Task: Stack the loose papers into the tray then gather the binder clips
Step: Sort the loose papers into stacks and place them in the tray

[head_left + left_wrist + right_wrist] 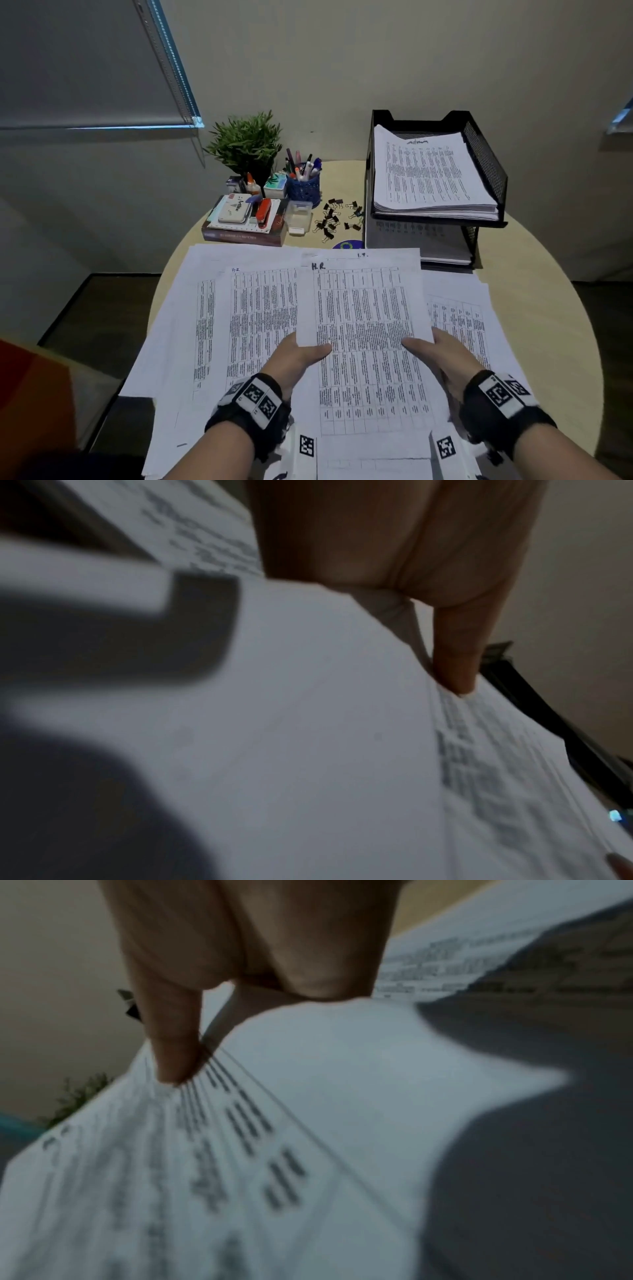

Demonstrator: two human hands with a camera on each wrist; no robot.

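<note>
Two hands hold one printed sheaf at the lower centre of the head view: the left hand (297,356) pinches its left edge, thumb on top, and the right hand (442,353) pinches the right edge the same way, so the sheaf of papers (366,329) is lifted flat and kept from sagging or sliding apart. Both wrist views show a thumb pressed down on printed paper with the other fingers hidden beneath it. More loose papers (219,325) lie fanned over the near half of the round table (548,308), overlapping and askew, which is likely why the person takes them up in small batches.

The black mesh tray (486,161) stands at the upper right of the table, its top tier already carrying a squared pile, and its open front faces the person so sheets can slide in. The binder clips (337,216) lie scattered at the frame's centre, just left of the tray and beside a small clear box (299,214). They are untouched; judging by the spread, paper-stacking is well short of finished.
</note>
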